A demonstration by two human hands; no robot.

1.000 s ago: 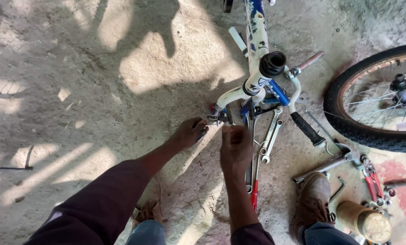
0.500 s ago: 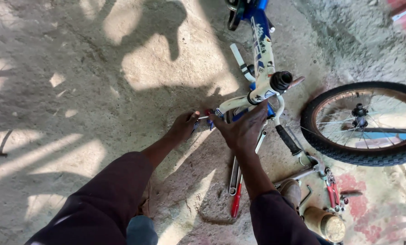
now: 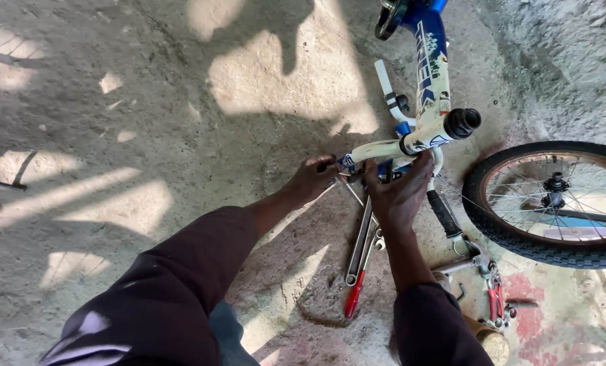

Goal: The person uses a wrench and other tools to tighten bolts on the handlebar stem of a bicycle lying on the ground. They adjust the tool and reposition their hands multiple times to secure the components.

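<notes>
Right hand [image 3: 399,193] now lower, fork [image 3: 377,150] above grip.

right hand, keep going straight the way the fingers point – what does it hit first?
The right hand points up-frame and already touches the white bike frame tube near the handlebar stem. Pushing on, it would likely meet the blue-and-white main tube next; depth is unclear.

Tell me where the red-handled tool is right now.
In the head view, the red-handled tool lies on the concrete ground below the right hand, beside a long wrench, left of the loose wheel.
</notes>
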